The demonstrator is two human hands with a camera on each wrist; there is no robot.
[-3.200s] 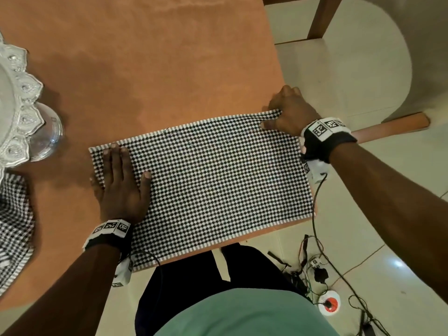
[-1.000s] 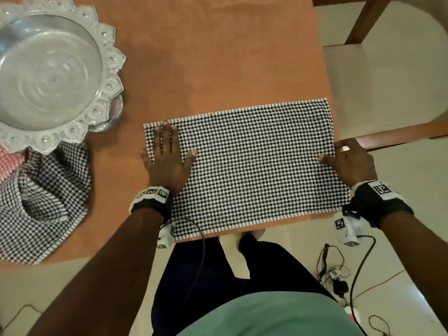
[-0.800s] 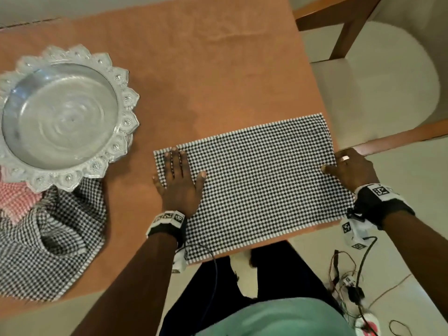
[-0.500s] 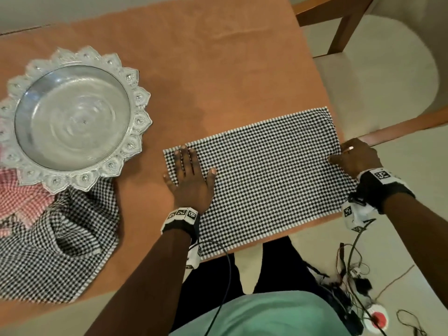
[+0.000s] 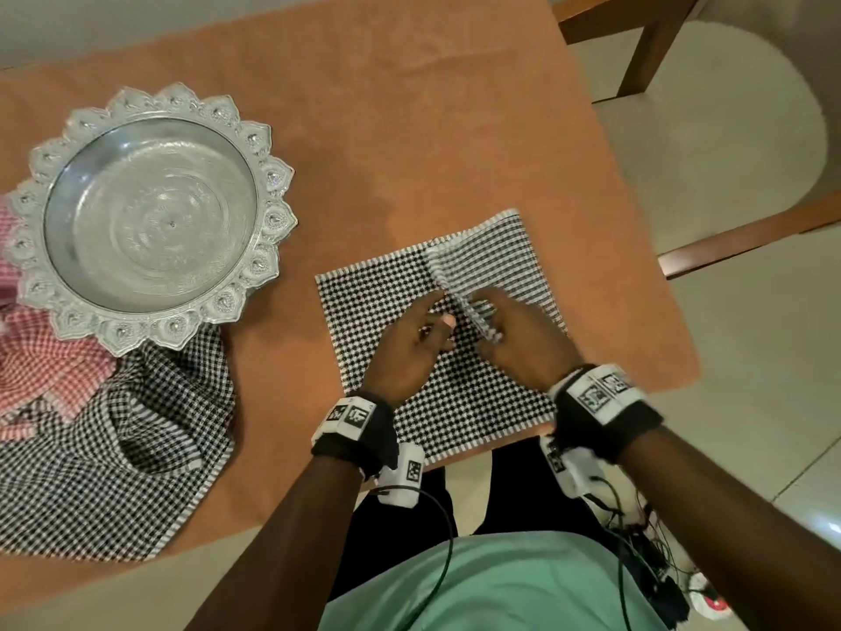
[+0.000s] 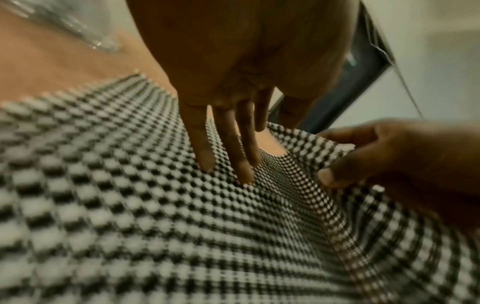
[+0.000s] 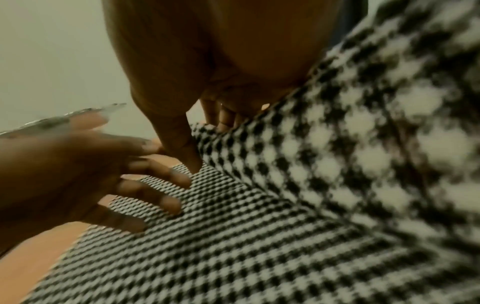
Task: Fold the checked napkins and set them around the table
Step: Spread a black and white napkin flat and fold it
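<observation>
A black-and-white checked napkin [image 5: 387,302] lies flat on the orange table [image 5: 409,129] near its front edge. My right hand [image 5: 514,330] pinches the napkin's right edge and holds it raised as a flap [image 5: 491,257] turned leftwards over the middle. In the right wrist view the thumb [image 7: 184,152] presses on that edge, and the flap [image 7: 363,144] drapes beside the palm. My left hand [image 5: 428,330] is at the napkin's middle, its straight fingers [image 6: 241,164] touching the cloth [image 6: 130,205] just left of the flap. The right hand [image 6: 389,160] shows there too.
An ornate silver dish [image 5: 150,216] stands at the table's left. Below it lie a crumpled black checked napkin [image 5: 113,448] and a red checked one [image 5: 41,357]. A wooden chair with a pale seat [image 5: 710,129] is on the right. Cables [image 5: 637,562] lie on the floor.
My right hand has picked up the napkin's right edge and carried it leftwards over the middle. My left hand has slid from the left end to the middle.
</observation>
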